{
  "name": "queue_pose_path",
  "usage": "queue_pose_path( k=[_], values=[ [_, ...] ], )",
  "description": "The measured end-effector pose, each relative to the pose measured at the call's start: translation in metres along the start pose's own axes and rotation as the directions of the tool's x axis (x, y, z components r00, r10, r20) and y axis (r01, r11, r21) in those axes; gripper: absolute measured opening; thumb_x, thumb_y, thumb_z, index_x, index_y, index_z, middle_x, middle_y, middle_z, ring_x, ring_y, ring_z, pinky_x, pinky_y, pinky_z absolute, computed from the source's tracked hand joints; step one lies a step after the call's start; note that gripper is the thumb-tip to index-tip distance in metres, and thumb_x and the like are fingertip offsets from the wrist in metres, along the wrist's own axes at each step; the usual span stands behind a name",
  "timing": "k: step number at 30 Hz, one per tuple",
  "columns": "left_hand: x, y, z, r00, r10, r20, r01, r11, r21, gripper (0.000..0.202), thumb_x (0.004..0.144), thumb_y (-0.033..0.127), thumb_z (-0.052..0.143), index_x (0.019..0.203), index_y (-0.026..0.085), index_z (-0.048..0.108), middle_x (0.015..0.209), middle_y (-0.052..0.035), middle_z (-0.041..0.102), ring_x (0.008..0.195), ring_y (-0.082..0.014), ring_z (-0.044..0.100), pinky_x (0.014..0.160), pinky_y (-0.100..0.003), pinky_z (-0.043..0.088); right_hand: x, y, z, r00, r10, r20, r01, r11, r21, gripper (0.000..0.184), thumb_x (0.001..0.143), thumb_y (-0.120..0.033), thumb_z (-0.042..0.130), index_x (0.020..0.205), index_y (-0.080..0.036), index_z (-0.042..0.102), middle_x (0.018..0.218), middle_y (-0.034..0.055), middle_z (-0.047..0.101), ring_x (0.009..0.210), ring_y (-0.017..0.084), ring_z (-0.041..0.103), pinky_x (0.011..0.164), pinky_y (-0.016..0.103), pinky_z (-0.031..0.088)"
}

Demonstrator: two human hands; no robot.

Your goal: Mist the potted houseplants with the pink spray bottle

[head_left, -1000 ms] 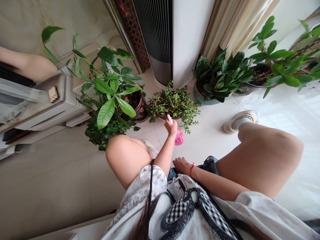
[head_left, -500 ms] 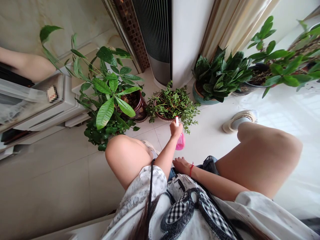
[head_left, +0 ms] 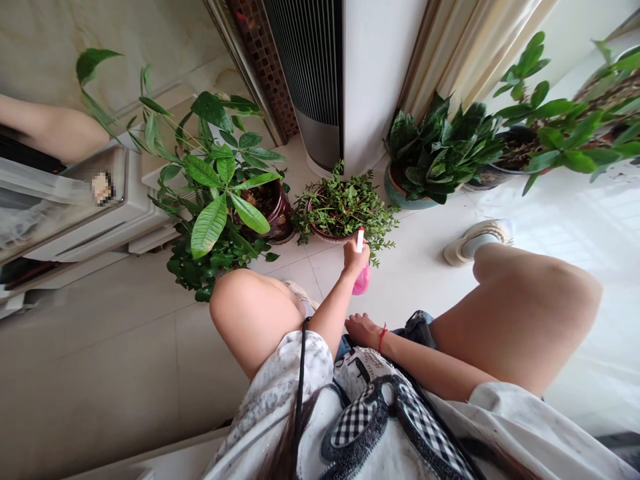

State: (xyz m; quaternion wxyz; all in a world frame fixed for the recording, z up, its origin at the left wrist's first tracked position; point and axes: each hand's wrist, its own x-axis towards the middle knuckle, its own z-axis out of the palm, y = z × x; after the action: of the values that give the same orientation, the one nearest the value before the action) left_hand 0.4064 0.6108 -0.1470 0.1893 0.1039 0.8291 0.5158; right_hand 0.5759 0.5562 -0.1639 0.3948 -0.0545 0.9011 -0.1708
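Observation:
I squat on a tiled floor facing potted plants. My left hand [head_left: 355,257] is closed around a pink spray bottle [head_left: 361,279] with a white nozzle, held just in front of a small bushy plant in a brown pot [head_left: 345,208]. The nozzle points toward that plant. My right hand [head_left: 363,329], with a red string at the wrist, rests between my knees with fingers loosely laid on my shorts, holding nothing.
A large-leaved plant in a dark red pot [head_left: 273,210] stands at the left. A dark green plant in a teal pot [head_left: 430,157] stands at the right, with more plants beyond. A white tower unit [head_left: 345,80] rises behind. Another person's arm [head_left: 55,130] shows far left.
My left hand has swung the spray bottle to the right along the front of the small plant. My right hand has stayed put.

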Motion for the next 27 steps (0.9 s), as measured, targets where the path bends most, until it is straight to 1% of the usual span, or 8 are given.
queue_pose_path(
  k=[5,8,10,11,16,20,22,27],
  values=[
    [0.004,-0.001,0.000,0.999,0.028,-0.036,-0.028,0.999,-0.019,0.014,0.085,0.014,0.058,0.084,0.019,0.072,0.078,-0.0036,0.070,0.076,-0.0173,0.065,0.076,-0.028,0.048,-0.003,-0.002,-0.003,1.000,0.002,-0.013,-0.002,1.000,0.002,0.039,0.100,-0.040,0.065,0.131,-0.016,0.063,0.131,0.0110,0.065,0.114,0.024,0.067,0.096,0.047,0.059],
    [0.005,0.001,-0.002,0.998,0.018,-0.054,-0.020,0.999,-0.038,0.016,0.084,0.013,0.057,0.086,0.019,0.072,0.074,-0.0022,0.068,0.071,-0.0164,0.063,0.074,-0.027,0.048,-0.004,-0.003,-0.005,0.999,-0.005,-0.034,0.005,1.000,0.009,0.027,0.103,-0.024,0.056,0.122,-0.008,0.068,0.120,0.0189,0.071,0.114,0.029,0.069,0.097,0.045,0.056],
    [0.007,0.004,-0.005,0.997,0.004,-0.074,-0.010,0.997,-0.072,0.017,0.082,0.011,0.056,0.086,0.019,0.071,0.074,-0.0012,0.068,0.069,-0.0157,0.063,0.072,-0.027,0.049,-0.005,-0.004,-0.006,0.999,-0.012,-0.047,0.013,1.000,0.012,0.027,0.101,-0.016,0.052,0.118,-0.004,0.070,0.116,0.0243,0.072,0.115,0.032,0.070,0.096,0.045,0.054],
    [0.008,0.007,-0.007,0.996,-0.002,-0.091,-0.006,0.996,-0.091,0.018,0.081,0.009,0.056,0.086,0.019,0.070,0.074,-0.0008,0.068,0.069,-0.0154,0.063,0.072,-0.027,0.049,-0.005,-0.004,-0.006,0.999,-0.015,-0.052,0.015,1.000,0.010,0.027,0.101,-0.016,0.052,0.118,-0.004,0.070,0.116,0.0252,0.072,0.115,0.033,0.070,0.095,0.044,0.054],
    [0.018,0.023,-0.023,0.987,-0.043,-0.158,0.017,0.986,-0.164,0.011,0.082,0.015,0.060,0.087,0.019,0.070,0.078,-0.0006,0.068,0.074,-0.0160,0.066,0.075,-0.027,0.050,-0.006,-0.003,-0.006,0.997,-0.026,-0.076,0.027,1.000,0.005,0.025,0.098,-0.015,0.053,0.115,-0.007,0.071,0.113,0.0249,0.073,0.110,0.032,0.072,0.090,0.041,0.054],
    [0.024,0.035,-0.034,0.980,-0.124,-0.155,0.094,0.977,-0.191,0.012,0.082,0.014,0.061,0.087,0.020,0.070,0.081,-0.0006,0.069,0.075,-0.0156,0.065,0.076,-0.027,0.050,-0.006,-0.002,-0.005,0.996,-0.033,-0.087,0.033,0.999,0.001,0.024,0.096,-0.013,0.053,0.113,-0.008,0.070,0.112,0.0249,0.073,0.107,0.031,0.071,0.087,0.040,0.053],
    [0.025,0.040,-0.037,0.978,-0.161,-0.132,0.135,0.973,-0.188,0.014,0.079,0.012,0.061,0.086,0.020,0.070,0.079,0.0001,0.067,0.072,-0.0152,0.063,0.073,-0.027,0.049,-0.007,-0.002,-0.005,0.996,-0.032,-0.085,0.031,0.999,-0.005,0.025,0.097,-0.013,0.052,0.113,-0.008,0.070,0.113,0.0249,0.072,0.108,0.031,0.071,0.088,0.040,0.052],
    [0.028,0.048,-0.037,0.979,-0.155,-0.131,0.135,0.979,-0.151,0.012,0.078,0.011,0.061,0.082,0.019,0.068,0.072,0.0005,0.064,0.069,-0.0156,0.062,0.072,-0.028,0.048,-0.009,-0.003,-0.008,0.998,-0.024,-0.062,0.023,0.999,-0.023,0.028,0.098,-0.013,0.049,0.115,-0.007,0.069,0.115,0.0251,0.072,0.110,0.031,0.070,0.088,0.040,0.052]
  ],
)
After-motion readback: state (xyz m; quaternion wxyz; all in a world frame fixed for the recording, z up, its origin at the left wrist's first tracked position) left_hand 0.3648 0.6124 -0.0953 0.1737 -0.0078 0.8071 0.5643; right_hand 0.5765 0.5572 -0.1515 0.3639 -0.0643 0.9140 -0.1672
